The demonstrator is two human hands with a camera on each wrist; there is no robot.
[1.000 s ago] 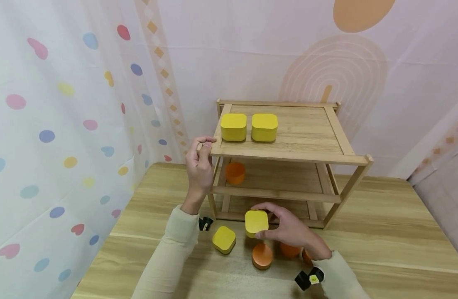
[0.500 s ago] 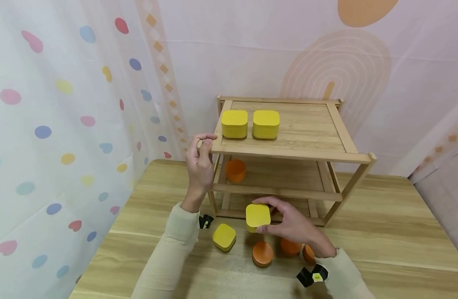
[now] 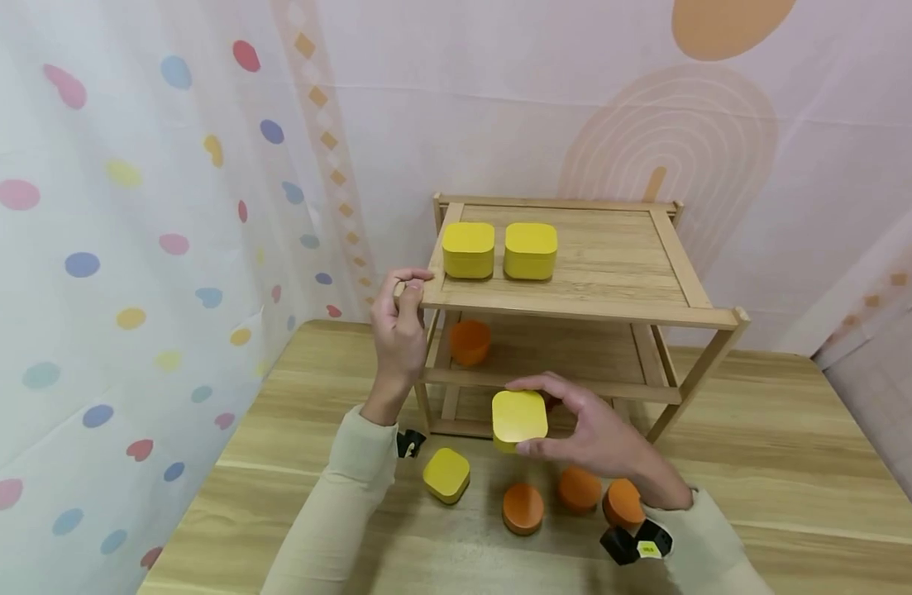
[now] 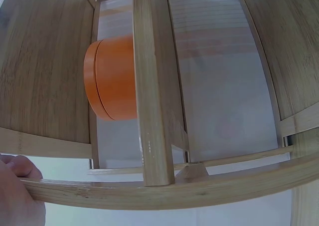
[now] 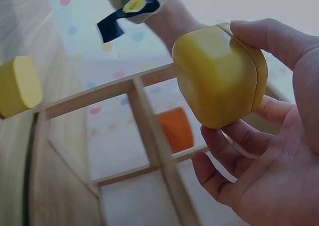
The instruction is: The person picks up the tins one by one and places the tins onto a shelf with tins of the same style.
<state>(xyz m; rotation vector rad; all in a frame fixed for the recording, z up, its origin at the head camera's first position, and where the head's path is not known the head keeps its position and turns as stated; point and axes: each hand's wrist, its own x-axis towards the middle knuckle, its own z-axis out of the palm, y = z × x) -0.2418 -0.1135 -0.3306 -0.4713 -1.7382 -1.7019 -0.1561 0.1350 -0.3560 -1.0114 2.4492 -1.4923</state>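
My left hand [image 3: 400, 330] grips the front left corner of a wooden shelf rack [image 3: 575, 308]. In my right hand [image 3: 593, 430] a yellow square box with rounded corners [image 3: 519, 417] is pinched between thumb and fingers, held up before the rack's lower tiers. The right wrist view shows that yellow box [image 5: 219, 76] with its lid seam near the thumb. Two matching yellow boxes, one at the left [image 3: 468, 250] and one beside it [image 3: 531, 251], sit on the top shelf. An orange round tin [image 3: 470, 342] stands at the left of the middle shelf.
Another yellow box [image 3: 446, 475] lies on the wooden table [image 3: 277, 463] near my left wrist. Three orange round tins, a left one [image 3: 522, 508], a middle one [image 3: 579, 489] and a right one [image 3: 623, 502], are on the table before the rack. A patterned curtain [image 3: 165, 207] hangs behind.
My right hand has lifted the yellow box higher and slightly to the right, uncovering more of the orange tins. The left hand keeps its grip on the rack.
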